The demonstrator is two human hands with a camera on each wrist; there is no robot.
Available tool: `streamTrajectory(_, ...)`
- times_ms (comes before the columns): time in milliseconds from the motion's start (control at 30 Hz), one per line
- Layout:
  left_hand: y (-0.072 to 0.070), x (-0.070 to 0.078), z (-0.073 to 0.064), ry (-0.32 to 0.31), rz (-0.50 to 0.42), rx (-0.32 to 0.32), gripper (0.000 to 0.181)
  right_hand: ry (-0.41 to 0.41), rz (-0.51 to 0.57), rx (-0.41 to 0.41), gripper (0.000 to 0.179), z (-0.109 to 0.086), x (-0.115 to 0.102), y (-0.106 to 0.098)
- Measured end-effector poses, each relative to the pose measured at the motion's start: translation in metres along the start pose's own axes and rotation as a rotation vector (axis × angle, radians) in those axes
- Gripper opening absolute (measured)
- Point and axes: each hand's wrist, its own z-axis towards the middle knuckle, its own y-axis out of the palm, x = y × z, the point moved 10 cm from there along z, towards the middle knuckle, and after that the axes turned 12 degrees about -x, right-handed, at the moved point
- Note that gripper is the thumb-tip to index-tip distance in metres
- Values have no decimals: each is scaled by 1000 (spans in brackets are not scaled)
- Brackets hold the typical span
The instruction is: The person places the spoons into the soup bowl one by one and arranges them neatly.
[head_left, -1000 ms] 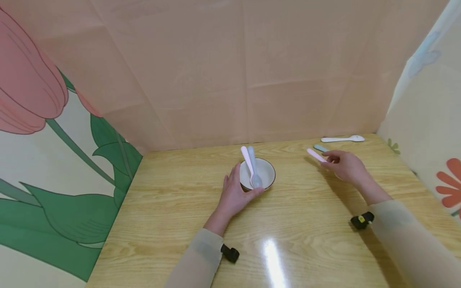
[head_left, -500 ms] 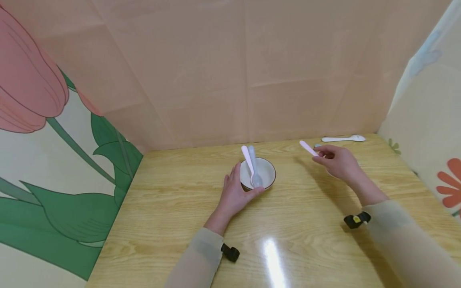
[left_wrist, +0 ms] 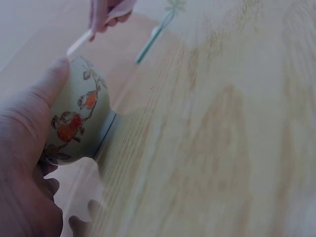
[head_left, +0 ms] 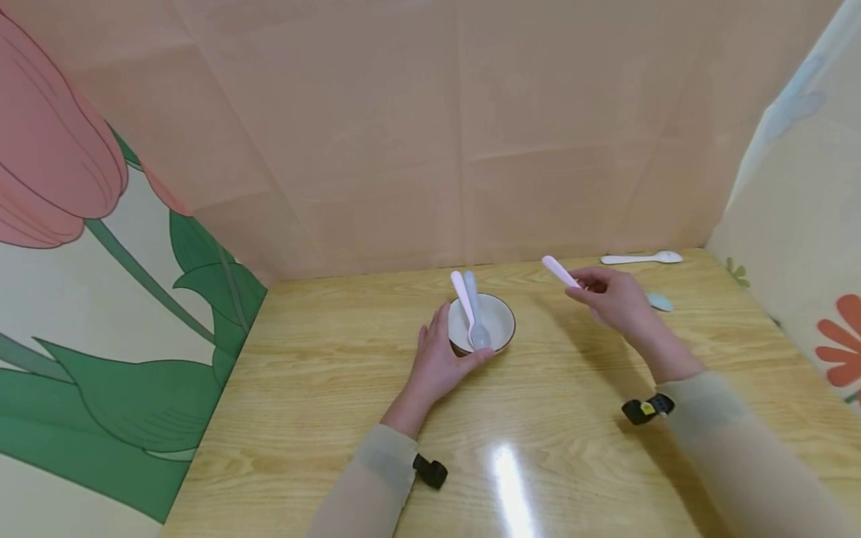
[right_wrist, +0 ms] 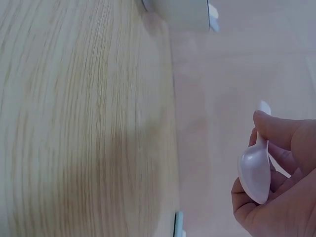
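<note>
My left hand (head_left: pixel 437 366) holds a small white bowl (head_left: pixel 501 317) with a dark rim, thumb on the near side and fingers around the left. Orange-red painted motifs show on the bowl's outside (left_wrist: pixel 74 118) in the left wrist view. A pink spoon (head_left: pixel 461 291) and a grey-blue spoon (head_left: pixel 480 332) lean inside it, handles sticking up past the far rim. To the right, my right hand (head_left: pixel 619 302) pinches another pink spoon, its handle (head_left: pixel 560 270) pointing up and left. The right wrist view shows that spoon's bowl end (right_wrist: pixel 255 175) beside my palm, raised above the table.
A white spoon (head_left: pixel 642 258) lies by the table's back edge at right. Nearer, a green-blue spoon (head_left: pixel 661 302) is partly hidden by my right hand. A pink-beige cloth (head_left: pixel 370 149) rises behind the table, with a tulip-patterned panel (head_left: pixel 155 359) at left.
My right hand has moved left toward the bowl with the pink spoon, uncovering the green-blue spoon's head on the table. The left hand and bowl stay put.
</note>
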Motion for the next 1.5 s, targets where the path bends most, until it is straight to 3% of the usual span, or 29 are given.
streamTrajectory(667,1,2,-1,10,-5,8,117,-58,193,-24,43,6,-22,30)
streamTrajectory(1200,-1,5,0,31,-8,20,112,-117,375,-69,94,21,-50,48)
streamTrajectory(1500,-1,4,-1,19,-7,9,113,-165,376,-82,97,27,-68,55)
